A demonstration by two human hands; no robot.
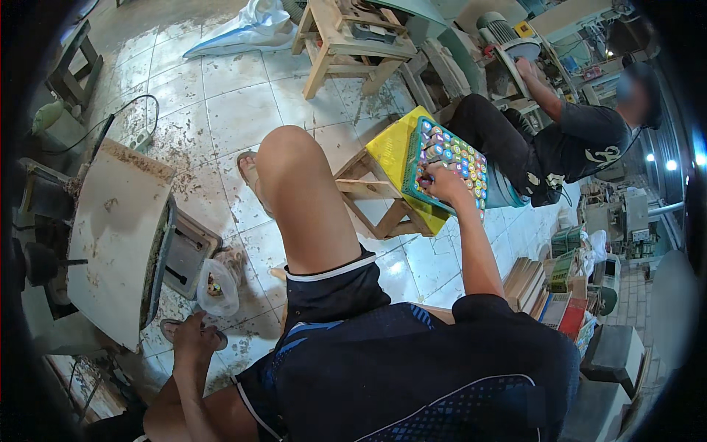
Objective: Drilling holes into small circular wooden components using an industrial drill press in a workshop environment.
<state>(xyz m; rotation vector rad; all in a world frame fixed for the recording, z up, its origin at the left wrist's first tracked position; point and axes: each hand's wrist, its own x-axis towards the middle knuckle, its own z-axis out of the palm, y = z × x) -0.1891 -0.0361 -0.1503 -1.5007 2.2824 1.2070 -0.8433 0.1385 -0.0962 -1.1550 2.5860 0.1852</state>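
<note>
My right hand [444, 184] reaches into a green plastic basket [410, 163] packed with small round-topped pieces [455, 158] in many colours. Its fingers are bent together among the pieces at the near left side; whatever they grip is hidden. The basket rests on a yellow cover [390, 146] over a wooden stool [361, 186]. Low on the left, my left hand [193, 335] is held beside my leg, above a sandalled foot. Its fingers look curled together, and I cannot make out what is in them. Close by hangs a whitish plastic bag [219, 291] with small coloured bits inside.
A machine with a pale, dusty tabletop [110, 228] stands at left. Behind the basket, a co-worker [589, 136] sits at a motor-driven wheel [508, 44]. A wooden stand [353, 37] is at the far side. Boards [526, 283] and boxes line the right. Debris litters the tiled floor [243, 96].
</note>
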